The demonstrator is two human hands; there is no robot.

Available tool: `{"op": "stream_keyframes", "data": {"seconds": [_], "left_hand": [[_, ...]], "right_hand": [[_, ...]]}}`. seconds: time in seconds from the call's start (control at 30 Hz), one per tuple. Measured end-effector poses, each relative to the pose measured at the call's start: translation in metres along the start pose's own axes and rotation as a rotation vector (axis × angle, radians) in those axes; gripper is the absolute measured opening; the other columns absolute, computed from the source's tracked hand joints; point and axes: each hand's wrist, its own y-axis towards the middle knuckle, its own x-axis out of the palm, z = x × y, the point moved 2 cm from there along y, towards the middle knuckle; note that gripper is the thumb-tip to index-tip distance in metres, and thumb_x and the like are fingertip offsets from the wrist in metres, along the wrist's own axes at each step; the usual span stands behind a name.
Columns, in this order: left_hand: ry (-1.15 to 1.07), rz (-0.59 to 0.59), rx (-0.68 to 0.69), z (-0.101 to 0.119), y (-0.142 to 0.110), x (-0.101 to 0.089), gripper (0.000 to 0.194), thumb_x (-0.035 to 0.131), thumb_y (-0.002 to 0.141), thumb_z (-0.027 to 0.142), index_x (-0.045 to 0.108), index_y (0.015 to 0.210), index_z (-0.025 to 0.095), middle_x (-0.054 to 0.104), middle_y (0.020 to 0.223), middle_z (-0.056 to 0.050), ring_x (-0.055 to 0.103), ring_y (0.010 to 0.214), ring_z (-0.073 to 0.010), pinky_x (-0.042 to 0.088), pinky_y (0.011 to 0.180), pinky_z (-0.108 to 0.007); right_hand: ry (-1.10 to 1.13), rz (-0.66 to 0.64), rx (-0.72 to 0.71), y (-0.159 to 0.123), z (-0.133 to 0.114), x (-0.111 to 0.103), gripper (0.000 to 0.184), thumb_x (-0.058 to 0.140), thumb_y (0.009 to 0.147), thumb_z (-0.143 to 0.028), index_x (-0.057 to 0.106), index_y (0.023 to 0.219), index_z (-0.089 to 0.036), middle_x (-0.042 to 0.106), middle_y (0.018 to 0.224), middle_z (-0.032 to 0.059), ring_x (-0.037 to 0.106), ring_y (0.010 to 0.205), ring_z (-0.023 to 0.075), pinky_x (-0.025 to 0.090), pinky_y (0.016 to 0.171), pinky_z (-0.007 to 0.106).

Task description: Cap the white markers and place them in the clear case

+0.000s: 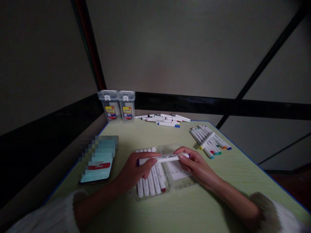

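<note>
A white marker (167,158) with purple ends is held level between both hands. My left hand (138,166) pinches it near its left end, and my right hand (193,163) grips its right end. Beneath the hands lies an open clear plastic case (167,176). Its left half holds several white markers (150,184) side by side, the rightmost with a dark red end. A white paper sheet (178,171) shows in the right half. My fingers and the held marker hide part of the case.
Two clear lidded containers (111,106) with yellow labels stand at the back left. A pile of markers (162,119) lies along the back edge. More markers (206,139) lie at the right, one across the others. A phone (99,165) rests on the left of the pale green table (155,216).
</note>
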Motion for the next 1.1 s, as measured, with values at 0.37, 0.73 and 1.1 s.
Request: {"op": "stream_keyframes", "data": {"seconds": [0.37,0.73,1.1], "left_hand": [[0.195,0.032,0.123,0.0106,-0.0017,0.0002,0.024,0.058,0.067,0.017,0.070,0.087,0.014,0.072,0.085,-0.007,0.062,0.071,-0.0166,0.046,0.061,-0.023],[0.282,-0.028,0.192,0.0068,-0.0037,0.0002,0.028,0.057,0.069,0.017,0.068,0.095,0.018,0.070,0.082,-0.004,0.061,0.071,-0.0159,0.046,0.061,-0.022],[0.165,-0.046,0.052,0.0069,-0.0031,0.0023,0.029,0.056,0.069,0.020,0.067,0.095,0.015,0.067,0.069,-0.001,0.048,0.047,-0.0080,0.034,0.042,-0.018]], "right_hand": [[-0.008,0.019,0.002,0.0003,0.0011,-0.0007,0.026,0.059,0.072,-0.041,0.055,0.076,-0.015,0.033,0.048,-0.0071,0.024,0.043,0.0058,0.012,0.041,0.022],[-0.018,0.016,-0.002,0.0003,-0.0021,0.0001,0.026,0.054,0.076,-0.042,0.054,0.075,-0.016,0.034,0.041,-0.0080,0.023,0.040,0.0056,0.013,0.041,0.022],[-0.037,0.010,-0.011,0.0008,-0.0022,-0.0025,0.025,0.059,0.072,-0.040,0.054,0.076,-0.016,0.040,0.045,-0.0061,0.029,0.043,0.0068,0.018,0.043,0.022]]}}
